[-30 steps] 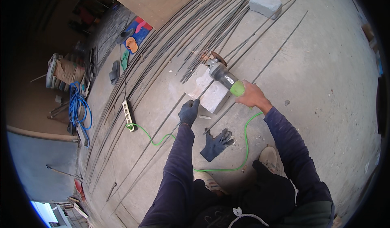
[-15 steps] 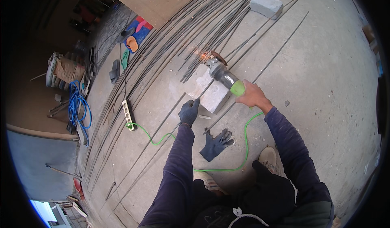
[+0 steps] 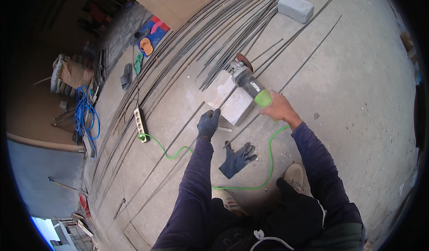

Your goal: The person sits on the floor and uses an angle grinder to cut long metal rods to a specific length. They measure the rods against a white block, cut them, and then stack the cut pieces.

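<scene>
My right hand [image 3: 279,106], bare, is closed around the green and grey body of an angle grinder [image 3: 248,83]. The grinder's brownish disc [image 3: 245,62] sits just past the far end of a pale block [image 3: 237,106], and no sparks show there. In a dark glove, my left hand [image 3: 208,124] grips a thin steel rod [image 3: 227,98] that lies over the block and passes under the grinder head. Whether the disc touches the rod is hidden. An unworn dark glove [image 3: 237,160] lies on the floor between my arms.
Many long steel rods [image 3: 178,59] lie beyond the block, with a grey block [image 3: 295,8] on the far right. A green cord [image 3: 271,152] runs across the floor near my feet to a power strip [image 3: 140,124]. Sandals [image 3: 127,76] and blue hose [image 3: 83,112] are left.
Orange sparks flew at the disc half a second ago; now they are gone. The grinder has shifted very slightly right. My left hand has stayed in nearly the same place.
</scene>
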Available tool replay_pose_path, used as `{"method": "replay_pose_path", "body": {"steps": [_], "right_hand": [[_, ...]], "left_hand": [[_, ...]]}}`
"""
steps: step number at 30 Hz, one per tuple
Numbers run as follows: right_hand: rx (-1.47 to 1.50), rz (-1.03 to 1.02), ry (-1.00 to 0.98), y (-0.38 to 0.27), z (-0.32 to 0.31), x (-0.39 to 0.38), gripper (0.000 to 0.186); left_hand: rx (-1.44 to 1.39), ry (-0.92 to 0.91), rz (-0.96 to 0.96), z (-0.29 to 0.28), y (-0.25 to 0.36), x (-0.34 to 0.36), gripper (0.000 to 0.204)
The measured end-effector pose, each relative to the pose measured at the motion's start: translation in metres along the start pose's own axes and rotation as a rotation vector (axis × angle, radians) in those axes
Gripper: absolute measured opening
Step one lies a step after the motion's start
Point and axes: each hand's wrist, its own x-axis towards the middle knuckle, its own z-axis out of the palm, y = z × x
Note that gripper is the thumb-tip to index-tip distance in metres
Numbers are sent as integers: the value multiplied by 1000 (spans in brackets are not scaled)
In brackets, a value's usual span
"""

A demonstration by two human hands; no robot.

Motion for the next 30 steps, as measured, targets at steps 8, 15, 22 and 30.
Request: {"method": "replay_pose_path", "body": {"steps": [8, 15, 22, 30], "right_hand": [[809, 141, -13, 3, -37, -28, 42], [1258, 214, 133, 38, -57, -65, 33], [1379, 278, 271, 59, -60, -82, 32], [1409, 303, 341, 79, -52, -93, 33]], "left_hand": [[50, 21, -16, -4, 2, 1, 56], [25, 272, 383, 40, 86, -68, 50], [-189, -51, 772, 111, 203, -145, 52], [-102, 77, 925, 133, 200, -148, 44]]}}
